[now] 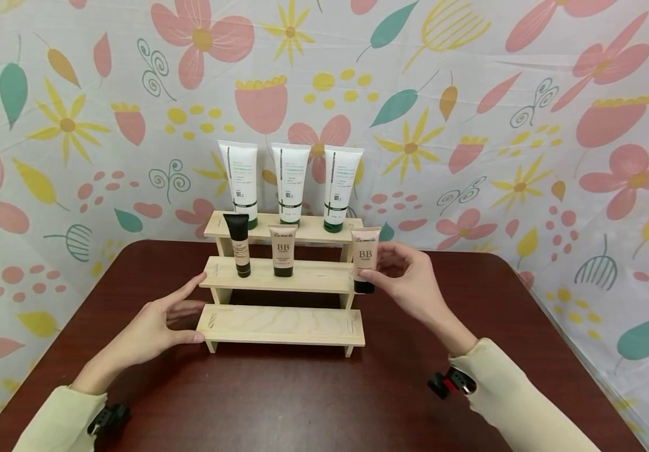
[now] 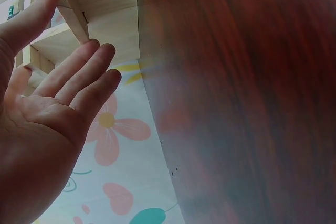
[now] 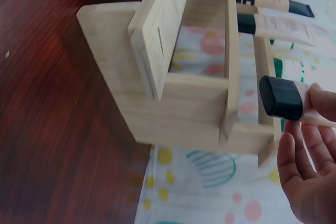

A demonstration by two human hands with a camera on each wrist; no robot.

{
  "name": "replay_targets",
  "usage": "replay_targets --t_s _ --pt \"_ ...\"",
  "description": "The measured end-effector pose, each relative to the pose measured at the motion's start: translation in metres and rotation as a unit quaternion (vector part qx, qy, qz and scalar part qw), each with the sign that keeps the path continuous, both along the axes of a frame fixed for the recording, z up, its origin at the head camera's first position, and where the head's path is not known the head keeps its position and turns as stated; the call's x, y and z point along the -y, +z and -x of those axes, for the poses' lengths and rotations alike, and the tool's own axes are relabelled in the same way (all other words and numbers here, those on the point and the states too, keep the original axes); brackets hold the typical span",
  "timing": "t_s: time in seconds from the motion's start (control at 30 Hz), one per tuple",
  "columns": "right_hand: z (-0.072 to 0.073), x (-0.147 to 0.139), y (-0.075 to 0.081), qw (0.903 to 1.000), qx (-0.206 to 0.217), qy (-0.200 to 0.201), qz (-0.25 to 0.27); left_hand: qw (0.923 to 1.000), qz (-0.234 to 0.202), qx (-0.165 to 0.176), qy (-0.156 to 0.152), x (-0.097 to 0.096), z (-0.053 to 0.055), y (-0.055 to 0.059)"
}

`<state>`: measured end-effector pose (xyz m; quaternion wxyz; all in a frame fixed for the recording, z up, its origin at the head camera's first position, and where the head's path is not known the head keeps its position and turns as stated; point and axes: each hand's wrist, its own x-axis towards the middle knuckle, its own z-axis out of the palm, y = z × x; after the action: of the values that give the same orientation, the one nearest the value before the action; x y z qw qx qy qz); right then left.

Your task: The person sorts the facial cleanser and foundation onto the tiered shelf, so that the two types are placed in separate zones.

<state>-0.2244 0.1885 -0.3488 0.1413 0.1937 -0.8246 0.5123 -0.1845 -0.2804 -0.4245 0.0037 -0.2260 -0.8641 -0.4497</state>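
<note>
My right hand [image 1: 409, 276] pinches a beige BB cream tube [image 1: 365, 251] with a black cap, upright at the right end of the middle step. In the right wrist view its black cap [image 3: 281, 98] hangs out past the wooden edge. My left hand [image 1: 152, 326] touches the left side of the three-step wooden stand [image 1: 285, 323], fingers extended and thumb at the lowest step. On the middle step stand a second BB cream tube [image 1: 283, 251] and a slim tube with a black top [image 1: 240, 246]. Three white tubes [image 1: 290, 182] with green caps line the top step.
The stand sits on a dark red-brown table [image 1: 279, 402]. Behind it hangs a white cloth [image 1: 471, 75] printed with flowers and leaves. The lowest step has bare wood along its length.
</note>
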Motion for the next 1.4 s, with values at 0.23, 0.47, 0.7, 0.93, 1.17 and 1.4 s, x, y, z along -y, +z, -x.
replay_targets --t_s 0.23,0.47,0.7,0.93,1.17,1.4 --pt "0.006 0.027 -0.001 0.9995 -0.026 0.003 0.015 1.0 0.002 0.0 -0.002 0.0 0.001 -0.002" --pt "0.017 0.048 -0.006 0.9985 -0.046 -0.005 0.031 0.9999 0.006 -0.011 0.003 0.0 0.0 -0.001" --pt "0.026 0.058 -0.014 0.9974 -0.058 0.002 0.042 0.9999 0.005 -0.012 -0.004 0.001 0.002 0.0" --pt "0.032 0.061 -0.021 0.9957 -0.081 -0.001 0.045 0.9999 0.011 -0.003 0.005 0.001 0.004 -0.003" --pt "0.031 0.063 -0.021 0.9971 -0.07 -0.008 0.029 0.9999 0.013 -0.003 0.003 0.002 0.003 -0.005" --pt "0.031 0.062 -0.022 0.9978 -0.063 -0.005 0.021 0.9999 0.016 -0.002 0.005 0.002 0.003 -0.006"
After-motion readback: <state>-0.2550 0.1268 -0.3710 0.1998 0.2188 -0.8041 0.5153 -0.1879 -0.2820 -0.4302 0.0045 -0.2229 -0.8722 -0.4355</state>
